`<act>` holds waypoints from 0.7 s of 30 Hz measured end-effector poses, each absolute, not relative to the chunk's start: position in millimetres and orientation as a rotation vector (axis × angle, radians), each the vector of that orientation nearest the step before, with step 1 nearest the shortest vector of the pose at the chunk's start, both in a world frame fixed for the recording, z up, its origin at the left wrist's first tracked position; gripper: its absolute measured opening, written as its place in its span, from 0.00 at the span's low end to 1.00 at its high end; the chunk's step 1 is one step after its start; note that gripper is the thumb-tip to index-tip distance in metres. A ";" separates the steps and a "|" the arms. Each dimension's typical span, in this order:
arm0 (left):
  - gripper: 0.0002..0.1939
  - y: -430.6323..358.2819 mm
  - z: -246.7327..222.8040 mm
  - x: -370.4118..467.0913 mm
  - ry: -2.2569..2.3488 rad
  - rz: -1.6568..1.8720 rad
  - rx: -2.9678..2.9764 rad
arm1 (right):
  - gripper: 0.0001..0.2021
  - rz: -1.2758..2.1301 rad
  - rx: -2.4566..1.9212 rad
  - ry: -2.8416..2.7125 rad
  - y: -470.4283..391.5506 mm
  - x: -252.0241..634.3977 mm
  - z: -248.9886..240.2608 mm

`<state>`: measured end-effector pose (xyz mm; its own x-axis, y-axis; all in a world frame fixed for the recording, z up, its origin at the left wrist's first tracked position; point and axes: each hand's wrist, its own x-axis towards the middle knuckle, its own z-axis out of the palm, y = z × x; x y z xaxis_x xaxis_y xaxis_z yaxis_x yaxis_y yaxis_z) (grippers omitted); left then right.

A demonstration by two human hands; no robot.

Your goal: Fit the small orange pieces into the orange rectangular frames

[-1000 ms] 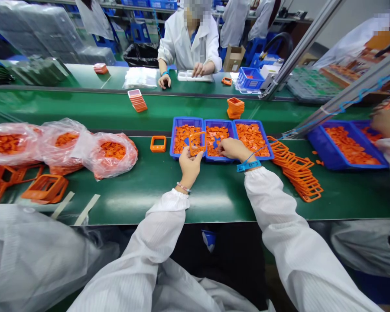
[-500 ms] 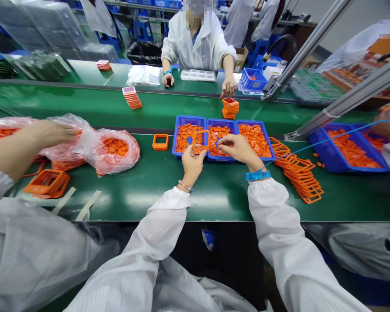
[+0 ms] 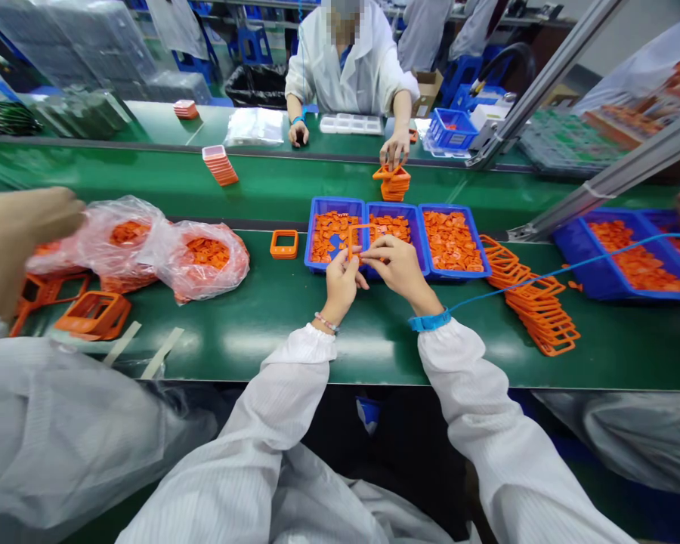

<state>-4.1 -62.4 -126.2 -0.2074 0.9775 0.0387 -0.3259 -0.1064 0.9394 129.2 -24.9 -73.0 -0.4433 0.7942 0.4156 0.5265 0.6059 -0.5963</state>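
Observation:
My left hand (image 3: 341, 285) is closed on an orange rectangular plastic frame (image 3: 350, 240), held upright above the front edge of the blue bins. My right hand (image 3: 397, 266) meets it from the right, fingertips pinched at the frame's lower part; what they grip is too small to make out. Behind both hands, the left blue bin (image 3: 311, 249), the middle blue bin (image 3: 421, 253) and the right blue bin (image 3: 483, 253) hold small orange plastic pieces (image 3: 452, 240). Right of them lies a fanned row of orange frames (image 3: 538, 313). A single orange frame (image 3: 284, 255) rests left of the bins.
Clear bags of orange parts (image 3: 207, 261) and stacked orange frames (image 3: 94, 313) lie left, beside a co-worker's arm (image 3: 11, 242). Across the belt, another co-worker's hand (image 3: 395, 147) touches a frame stack (image 3: 395, 185). A blue cord (image 3: 521, 283) runs right from my wrist strap. A metal post (image 3: 549, 91) rises at right.
My right hand has moved left from above the middle bin to the frame in my left hand. The left co-worker's arm has drawn back from the bags. The opposite co-worker's hand has a frame atop the stack.

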 end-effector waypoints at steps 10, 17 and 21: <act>0.24 -66.9 -125.9 -3.2 0.974 1.591 0.860 | 0.31 0.994 -1.101 -1.639 -30.1 119.9 -97.2; 0.31 -73.0 -114.1 -17.4 1.147 1.454 1.090 | 0.19 1.240 -0.958 -1.402 -21.5 130.5 -98.5; 0.14 -48.5 -103.8 -50.7 1.588 1.339 1.503 | 0.22 1.113 -1.083 -1.221 -5.2 147.1 -102.1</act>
